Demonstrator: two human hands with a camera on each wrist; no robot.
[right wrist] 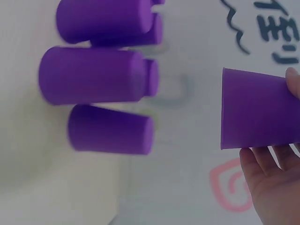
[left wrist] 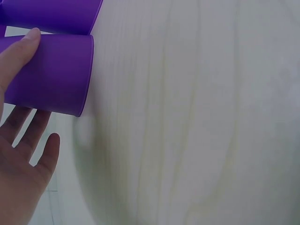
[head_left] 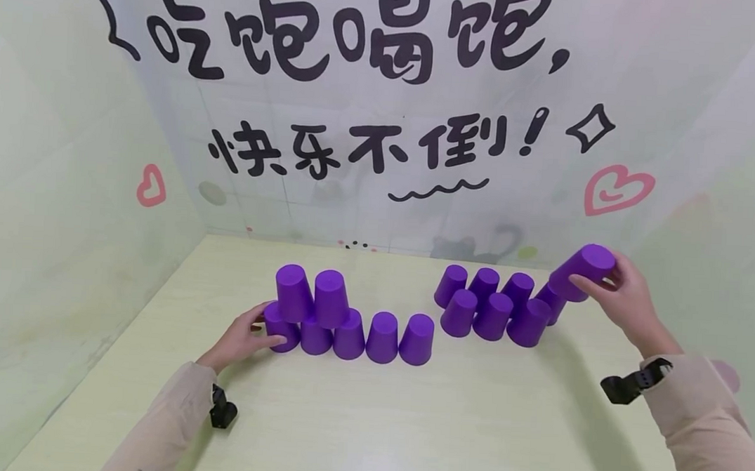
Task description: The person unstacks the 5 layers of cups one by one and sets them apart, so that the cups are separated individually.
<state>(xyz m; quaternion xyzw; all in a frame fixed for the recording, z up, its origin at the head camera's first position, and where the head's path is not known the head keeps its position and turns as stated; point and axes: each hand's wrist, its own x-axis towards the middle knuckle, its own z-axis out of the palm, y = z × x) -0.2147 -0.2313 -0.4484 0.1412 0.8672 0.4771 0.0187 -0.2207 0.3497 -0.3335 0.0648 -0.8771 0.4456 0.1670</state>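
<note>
My left hand (head_left: 246,341) grips the leftmost purple cup (head_left: 280,333) of a row of several upside-down cups, thumb on the near side and fingers behind. In the left wrist view the thumb lies along that cup (left wrist: 51,75). Two more cups (head_left: 295,295) stand upside down on top of the row's left part. At the right, my right hand (head_left: 627,302) holds a purple cup (head_left: 578,274) in the air, tilted, bottom up. Below it is the right end of a second group of upside-down cups (head_left: 528,325). The right wrist view shows the held cup (right wrist: 258,110) apart from them.
The second group stands in two rows, three cups (head_left: 493,318) in front and several cups (head_left: 454,284) behind. All stand on a pale table (head_left: 369,418). A printed backdrop (head_left: 328,212) rises behind the table's far edge.
</note>
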